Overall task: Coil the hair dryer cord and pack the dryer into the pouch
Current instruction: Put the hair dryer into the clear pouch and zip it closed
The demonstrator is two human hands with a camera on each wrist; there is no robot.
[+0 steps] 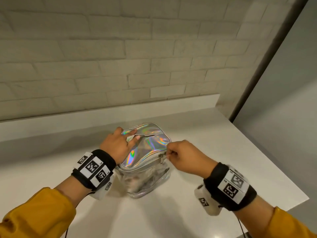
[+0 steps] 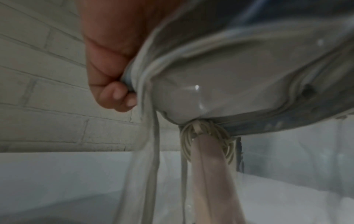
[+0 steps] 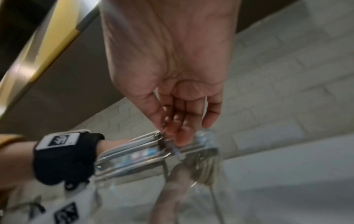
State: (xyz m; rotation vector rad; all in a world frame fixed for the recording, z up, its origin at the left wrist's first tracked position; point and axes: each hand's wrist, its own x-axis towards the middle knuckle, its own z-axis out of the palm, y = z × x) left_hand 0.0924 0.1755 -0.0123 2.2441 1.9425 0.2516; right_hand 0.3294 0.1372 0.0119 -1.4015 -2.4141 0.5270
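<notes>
Finding: the closing step is in hand. The pouch (image 1: 145, 152), iridescent on top with clear side walls, stands on the white counter (image 1: 214, 152) near the centre of the head view.

The left hand (image 1: 118, 145) lies on the pouch's top at about 9 o'clock of the lid. Its thumb is spread across the shiny panel, and in the left wrist view the fingers (image 2: 116, 94) are curled round the lid's edge seam, gripping it to steady the bag.

Through the clear wall the left wrist view shows the pale dryer handle (image 2: 210, 174) with the cord (image 2: 206, 133) wound in loops round its upper end, all inside the pouch. On this evidence, coiling and packing appear complete.

The right hand (image 1: 185, 157) is at about 3 o'clock of the pouch, thumb and forefinger pinched on the zipper pull (image 1: 162, 156), the other fingers loosely curled. The right wrist view confirms the pinch at the slider (image 3: 162, 136).

How far the zipper has run cannot be settled; the track toward 12 o'clock looks partly agape in the head view.

Next move, as judged: draw the slider along the track while the left hand holds the lid down and taut, keeping the cord loops clear of the teeth.
</notes>
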